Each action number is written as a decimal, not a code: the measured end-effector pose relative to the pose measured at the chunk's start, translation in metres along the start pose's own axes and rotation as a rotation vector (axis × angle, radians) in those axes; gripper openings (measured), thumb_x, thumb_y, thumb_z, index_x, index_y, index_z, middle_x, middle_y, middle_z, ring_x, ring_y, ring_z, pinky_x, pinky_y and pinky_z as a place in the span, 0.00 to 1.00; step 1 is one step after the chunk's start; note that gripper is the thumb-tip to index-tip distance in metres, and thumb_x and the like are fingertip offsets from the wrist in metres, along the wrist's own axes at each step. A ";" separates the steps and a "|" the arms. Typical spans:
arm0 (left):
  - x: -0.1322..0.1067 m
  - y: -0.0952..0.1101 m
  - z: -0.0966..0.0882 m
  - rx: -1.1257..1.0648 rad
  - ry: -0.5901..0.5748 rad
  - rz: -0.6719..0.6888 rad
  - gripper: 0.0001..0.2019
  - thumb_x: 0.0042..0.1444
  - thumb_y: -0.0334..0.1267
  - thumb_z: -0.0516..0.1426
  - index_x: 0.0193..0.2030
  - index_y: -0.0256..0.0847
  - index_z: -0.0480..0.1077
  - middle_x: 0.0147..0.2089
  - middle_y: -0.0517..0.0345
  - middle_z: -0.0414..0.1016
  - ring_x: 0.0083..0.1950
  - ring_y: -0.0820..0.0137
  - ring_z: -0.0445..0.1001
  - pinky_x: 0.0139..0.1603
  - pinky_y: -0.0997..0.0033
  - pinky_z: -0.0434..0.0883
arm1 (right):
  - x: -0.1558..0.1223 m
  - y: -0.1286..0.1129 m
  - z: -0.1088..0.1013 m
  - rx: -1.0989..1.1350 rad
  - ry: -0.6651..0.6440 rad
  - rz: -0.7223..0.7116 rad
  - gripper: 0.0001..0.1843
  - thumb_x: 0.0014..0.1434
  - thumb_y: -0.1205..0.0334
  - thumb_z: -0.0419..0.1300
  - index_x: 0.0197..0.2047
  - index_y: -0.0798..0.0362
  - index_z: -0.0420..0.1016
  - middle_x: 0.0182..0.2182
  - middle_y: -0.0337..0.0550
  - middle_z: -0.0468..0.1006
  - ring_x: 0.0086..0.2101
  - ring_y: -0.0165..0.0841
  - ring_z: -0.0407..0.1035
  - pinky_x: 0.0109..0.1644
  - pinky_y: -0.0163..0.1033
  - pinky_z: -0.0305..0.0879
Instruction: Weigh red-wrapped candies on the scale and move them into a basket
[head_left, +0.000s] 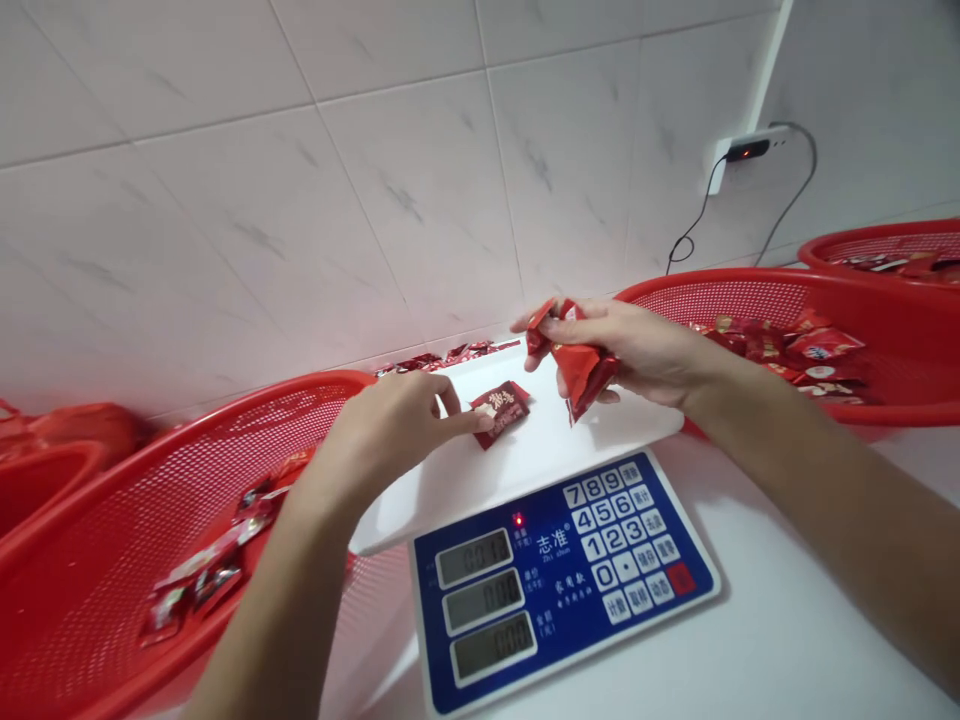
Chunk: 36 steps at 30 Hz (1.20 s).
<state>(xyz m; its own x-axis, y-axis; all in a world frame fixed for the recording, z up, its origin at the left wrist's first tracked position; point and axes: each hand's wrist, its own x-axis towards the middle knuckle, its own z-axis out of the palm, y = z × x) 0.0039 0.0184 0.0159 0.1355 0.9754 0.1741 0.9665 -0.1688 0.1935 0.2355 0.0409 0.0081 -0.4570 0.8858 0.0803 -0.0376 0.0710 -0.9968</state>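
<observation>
A white electronic scale (pixel 525 470) with a blue keypad panel (pixel 562 570) stands in front of me. One dark red sweet packet (pixel 501 410) lies on its white platform. My left hand (pixel 397 420) pinches the left edge of that packet with its fingertips. My right hand (pixel 630 350) hovers above the platform's right side, closed around a bunch of red packets (pixel 581 365).
A red mesh basket (pixel 112 560) at my left holds a few packets. Another red basket (pixel 862 300) at the right holds several more, with a third behind it (pixel 885 245). More packets (pixel 450 355) lie by the tiled wall. A charger and cable (pixel 739 155) hang from a socket.
</observation>
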 end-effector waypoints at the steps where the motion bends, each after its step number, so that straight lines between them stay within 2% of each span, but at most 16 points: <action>1: -0.002 0.000 -0.003 -0.039 0.062 -0.001 0.21 0.53 0.62 0.64 0.28 0.45 0.78 0.28 0.54 0.76 0.27 0.63 0.69 0.25 0.67 0.57 | 0.001 0.002 0.002 -0.041 0.002 0.011 0.12 0.61 0.54 0.69 0.41 0.54 0.76 0.31 0.41 0.79 0.20 0.25 0.68 0.17 0.30 0.51; 4: -0.011 0.012 -0.008 -0.336 0.206 0.115 0.21 0.60 0.62 0.60 0.39 0.45 0.79 0.34 0.55 0.80 0.34 0.63 0.75 0.30 0.68 0.66 | 0.004 0.009 0.009 -0.145 0.007 0.005 0.19 0.60 0.49 0.71 0.32 0.55 0.72 0.20 0.37 0.72 0.18 0.25 0.66 0.17 0.29 0.50; 7: -0.017 0.027 -0.005 -0.586 0.209 0.225 0.15 0.63 0.53 0.61 0.44 0.43 0.76 0.36 0.57 0.81 0.36 0.66 0.78 0.34 0.70 0.71 | 0.005 0.014 0.016 -0.153 -0.029 -0.073 0.22 0.59 0.45 0.72 0.31 0.54 0.71 0.18 0.35 0.72 0.17 0.24 0.65 0.17 0.28 0.51; 10: -0.015 0.029 0.000 -0.678 0.247 0.235 0.08 0.61 0.43 0.64 0.40 0.41 0.75 0.34 0.58 0.81 0.34 0.69 0.78 0.34 0.71 0.73 | 0.004 0.014 0.018 -0.129 -0.105 -0.094 0.25 0.60 0.41 0.69 0.31 0.55 0.72 0.18 0.36 0.72 0.17 0.24 0.65 0.17 0.29 0.50; 15: -0.005 0.014 0.001 -0.902 0.261 0.287 0.02 0.57 0.34 0.65 0.36 0.42 0.76 0.34 0.59 0.82 0.37 0.69 0.80 0.38 0.73 0.75 | 0.001 0.009 0.014 -0.019 -0.186 0.010 0.30 0.64 0.35 0.63 0.31 0.57 0.74 0.18 0.40 0.73 0.18 0.24 0.63 0.19 0.29 0.46; 18: -0.003 0.008 0.000 -1.018 0.236 0.397 0.03 0.57 0.32 0.65 0.33 0.43 0.77 0.38 0.58 0.83 0.41 0.68 0.81 0.42 0.71 0.78 | 0.000 0.010 0.012 0.018 -0.258 0.073 0.32 0.65 0.33 0.61 0.33 0.58 0.75 0.21 0.42 0.75 0.21 0.25 0.66 0.21 0.30 0.51; 20: -0.002 0.005 0.000 -0.991 0.206 0.471 0.06 0.57 0.31 0.65 0.30 0.42 0.77 0.41 0.56 0.83 0.44 0.67 0.81 0.45 0.70 0.78 | 0.001 0.011 0.011 0.037 -0.257 0.079 0.31 0.62 0.34 0.64 0.32 0.57 0.74 0.21 0.41 0.75 0.22 0.26 0.68 0.22 0.31 0.53; 21: -0.002 0.004 0.000 -0.959 0.199 0.483 0.08 0.58 0.31 0.64 0.27 0.42 0.76 0.41 0.55 0.83 0.44 0.67 0.81 0.46 0.70 0.78 | 0.002 0.012 0.012 0.035 -0.245 0.061 0.30 0.61 0.34 0.65 0.32 0.57 0.74 0.21 0.40 0.74 0.21 0.26 0.68 0.22 0.31 0.52; 23: -0.002 0.003 -0.001 -0.939 0.232 0.426 0.12 0.61 0.32 0.62 0.26 0.41 0.74 0.38 0.56 0.82 0.44 0.69 0.80 0.47 0.72 0.77 | 0.003 0.012 0.013 -0.005 -0.217 -0.008 0.27 0.61 0.37 0.67 0.33 0.55 0.73 0.19 0.37 0.73 0.19 0.25 0.65 0.20 0.30 0.49; 25: -0.002 0.006 -0.001 -1.013 0.247 0.304 0.09 0.64 0.35 0.61 0.31 0.41 0.74 0.36 0.58 0.80 0.41 0.71 0.80 0.46 0.74 0.78 | 0.003 0.011 0.017 -0.061 -0.183 -0.079 0.22 0.63 0.43 0.68 0.34 0.55 0.74 0.17 0.33 0.71 0.18 0.23 0.62 0.19 0.29 0.48; 27: -0.004 0.012 0.000 -1.084 0.145 0.215 0.07 0.64 0.41 0.63 0.38 0.42 0.74 0.35 0.60 0.80 0.38 0.72 0.80 0.41 0.75 0.80 | 0.002 0.011 0.020 -0.080 -0.122 -0.148 0.19 0.64 0.48 0.69 0.33 0.55 0.74 0.17 0.31 0.69 0.18 0.21 0.61 0.20 0.28 0.52; 30: -0.008 0.022 0.002 -1.060 -0.024 0.199 0.13 0.61 0.47 0.66 0.38 0.39 0.73 0.33 0.59 0.80 0.34 0.72 0.80 0.35 0.78 0.79 | 0.001 0.012 0.022 -0.084 -0.070 -0.187 0.17 0.63 0.50 0.70 0.34 0.55 0.74 0.18 0.30 0.68 0.19 0.21 0.63 0.21 0.27 0.55; 36: -0.013 0.020 -0.007 -1.067 -0.105 0.258 0.12 0.61 0.44 0.67 0.36 0.37 0.76 0.34 0.55 0.82 0.34 0.73 0.82 0.33 0.83 0.78 | -0.004 0.003 0.009 -0.146 -0.196 -0.037 0.23 0.63 0.42 0.66 0.32 0.54 0.70 0.17 0.34 0.70 0.16 0.22 0.61 0.18 0.27 0.47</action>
<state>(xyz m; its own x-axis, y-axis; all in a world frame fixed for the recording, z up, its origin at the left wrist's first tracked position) 0.0200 0.0008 0.0242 0.3727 0.8919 0.2560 0.2280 -0.3554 0.9065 0.2291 0.0334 0.0052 -0.6220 0.7765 0.1015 0.0648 0.1801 -0.9815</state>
